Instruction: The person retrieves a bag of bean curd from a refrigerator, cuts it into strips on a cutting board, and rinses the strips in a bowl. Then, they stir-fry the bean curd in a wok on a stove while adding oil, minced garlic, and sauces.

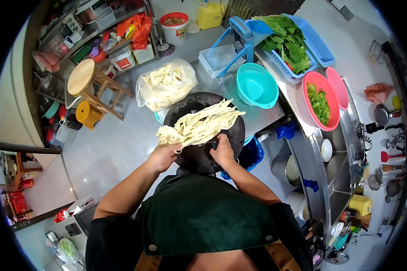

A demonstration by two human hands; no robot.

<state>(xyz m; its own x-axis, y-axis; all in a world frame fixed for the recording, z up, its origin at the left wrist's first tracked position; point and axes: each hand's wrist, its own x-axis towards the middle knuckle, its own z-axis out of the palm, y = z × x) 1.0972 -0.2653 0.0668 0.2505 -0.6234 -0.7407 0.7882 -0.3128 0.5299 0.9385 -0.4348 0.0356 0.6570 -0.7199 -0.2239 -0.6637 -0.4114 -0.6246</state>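
A bundle of long, pale yellow strips (203, 121), like tofu skin or wide noodles, lies across a dark round chopping board (185, 160). My left hand (163, 157) is closed around the near left end of the bundle. At the board's right side, my right hand (223, 150) grips the black handle of what looks like a knife (214, 142). Its blade is mostly hidden by the strips. Beyond the board, a clear plastic bag (144, 92) holds more of the same strips.
A teal basin (257, 86) stands right of the board. Farther right are a blue basket (298, 74) of leafy greens and a pink basin (332, 118) of cut greens. A bin lined with a blue bag (253, 156) sits below. A wooden stool (82, 77) stands left.
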